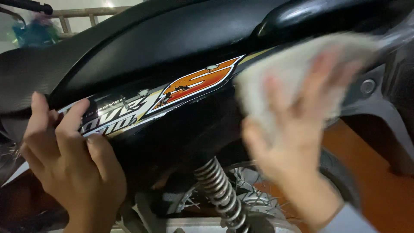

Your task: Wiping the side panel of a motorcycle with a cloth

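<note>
The right hand (297, 129) lies flat with fingers spread, pressing a pale cloth (297, 69) against the black side panel (181, 116) of a motorcycle, just behind the orange-and-white decal (194, 84). Hand and cloth are motion-blurred. The left hand (71, 159) is open, its fingertips resting on the panel's forward end, over the decal's lettered part. Above the panel sits the black seat (129, 39). Below it, a coil shock absorber (217, 190) stands beside the spoked rear wheel (258, 194).
</note>
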